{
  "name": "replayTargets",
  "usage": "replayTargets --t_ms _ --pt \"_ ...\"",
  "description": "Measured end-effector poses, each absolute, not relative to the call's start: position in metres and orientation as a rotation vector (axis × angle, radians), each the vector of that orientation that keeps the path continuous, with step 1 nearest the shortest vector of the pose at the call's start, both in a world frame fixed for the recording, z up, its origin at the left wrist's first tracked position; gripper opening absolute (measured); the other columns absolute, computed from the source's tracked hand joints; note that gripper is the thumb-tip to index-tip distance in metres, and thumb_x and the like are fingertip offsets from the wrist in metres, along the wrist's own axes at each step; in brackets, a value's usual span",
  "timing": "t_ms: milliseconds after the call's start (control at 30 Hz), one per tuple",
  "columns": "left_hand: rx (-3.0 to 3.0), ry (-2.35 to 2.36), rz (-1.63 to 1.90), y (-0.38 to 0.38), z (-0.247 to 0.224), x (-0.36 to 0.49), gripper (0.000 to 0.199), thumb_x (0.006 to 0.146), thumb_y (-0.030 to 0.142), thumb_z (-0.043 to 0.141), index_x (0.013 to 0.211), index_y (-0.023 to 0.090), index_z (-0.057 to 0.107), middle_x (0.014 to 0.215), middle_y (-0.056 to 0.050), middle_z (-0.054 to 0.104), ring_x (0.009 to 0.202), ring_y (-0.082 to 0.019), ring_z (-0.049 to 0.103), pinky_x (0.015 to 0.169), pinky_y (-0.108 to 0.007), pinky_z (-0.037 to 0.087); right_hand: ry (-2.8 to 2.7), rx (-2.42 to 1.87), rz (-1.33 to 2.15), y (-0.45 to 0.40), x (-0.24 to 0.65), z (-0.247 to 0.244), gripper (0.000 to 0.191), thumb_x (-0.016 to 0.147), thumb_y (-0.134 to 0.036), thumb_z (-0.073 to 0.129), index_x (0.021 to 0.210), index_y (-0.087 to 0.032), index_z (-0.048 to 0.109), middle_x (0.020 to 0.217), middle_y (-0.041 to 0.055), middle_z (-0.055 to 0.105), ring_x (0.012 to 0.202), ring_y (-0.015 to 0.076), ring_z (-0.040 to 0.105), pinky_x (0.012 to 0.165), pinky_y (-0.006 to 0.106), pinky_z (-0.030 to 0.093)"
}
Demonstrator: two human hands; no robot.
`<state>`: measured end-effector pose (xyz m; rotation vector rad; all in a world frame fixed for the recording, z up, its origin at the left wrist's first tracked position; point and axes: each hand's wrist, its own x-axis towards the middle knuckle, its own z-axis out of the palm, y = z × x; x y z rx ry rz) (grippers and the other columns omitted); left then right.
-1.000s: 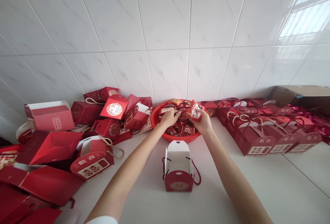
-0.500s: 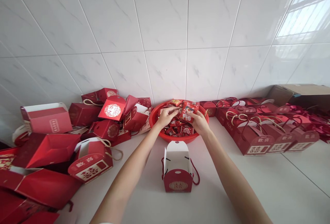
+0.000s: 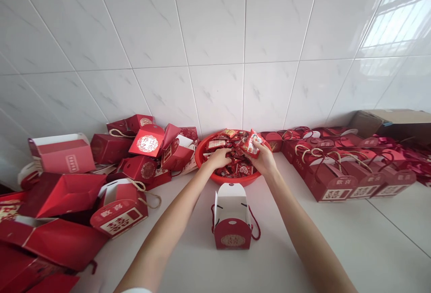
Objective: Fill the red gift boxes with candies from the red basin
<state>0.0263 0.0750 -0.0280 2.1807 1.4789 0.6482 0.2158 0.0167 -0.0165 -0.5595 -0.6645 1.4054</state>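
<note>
A red plastic basin (image 3: 202,151) full of red-wrapped packets (image 3: 240,167) stands against the wall. My right hand (image 3: 264,156) is closed on a red and white candy packet (image 3: 251,144) at the basin's right side. Inside the basin, my left hand (image 3: 219,158) reaches down among the packets; its fingertips are partly hidden, so I cannot tell what they hold. Nearer to me, between my forearms, an open red gift box (image 3: 232,234) stands upright, its white inside showing and dark red cord handles at its sides.
Loose red boxes (image 3: 63,196) are heaped on the left, some tipped over. On the right, rows of closed red boxes (image 3: 332,180) with cord handles stand together. A cardboard carton (image 3: 397,117) is behind them at the far right. White wall tiles (image 3: 215,91) rise behind the table.
My left hand has moved down into the packets, away from the right hand. My right hand has shifted slightly right with the candy packet, which is now tilted.
</note>
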Motion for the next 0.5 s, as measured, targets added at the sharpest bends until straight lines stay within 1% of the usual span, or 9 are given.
replayTargets --t_ms 100,167,300,500 --pt "2.256 1.451 0.582 0.073 -0.024 0.026 0.050 0.072 0.019 0.070 0.122 0.024 0.072 0.132 -0.011 0.070 0.122 -0.032 0.064 0.101 -0.037 0.047 -0.689 -0.566 1.404 0.018 0.218 -0.018 0.023 0.073 -0.028 0.078 0.095 -0.023 0.071 0.096 0.0030 0.078 0.097 0.0239 0.073 0.082 0.036 0.062" --pt "2.301 1.443 0.541 0.072 -0.022 0.027 0.048 0.073 0.023 0.071 0.121 0.025 0.073 0.130 -0.010 0.070 0.121 -0.033 0.063 0.102 -0.038 0.047 -0.708 -0.575 1.400 0.019 0.218 -0.018 0.023 0.074 -0.029 0.078 0.096 -0.023 0.071 0.096 0.0029 0.077 0.096 0.0236 0.073 0.080 0.035 0.062" --pt "2.365 1.469 0.456 0.071 -0.018 0.032 0.038 0.074 0.031 0.072 0.112 0.027 0.076 0.118 -0.011 0.071 0.119 -0.037 0.062 0.098 -0.041 0.048 -0.681 -0.582 1.404 0.020 0.218 -0.019 0.022 0.073 -0.028 0.078 0.094 -0.023 0.071 0.094 0.0021 0.077 0.093 0.0228 0.073 0.076 0.034 0.062" --pt "2.444 1.457 0.414 0.064 -0.012 0.039 0.019 0.076 0.026 0.068 0.093 0.026 0.078 0.098 -0.010 0.074 0.107 -0.035 0.065 0.093 -0.039 0.048 -0.659 -0.609 1.395 0.020 0.217 -0.019 0.017 0.073 -0.027 0.077 0.088 -0.022 0.071 0.088 0.0022 0.077 0.088 0.0227 0.072 0.075 0.034 0.062"
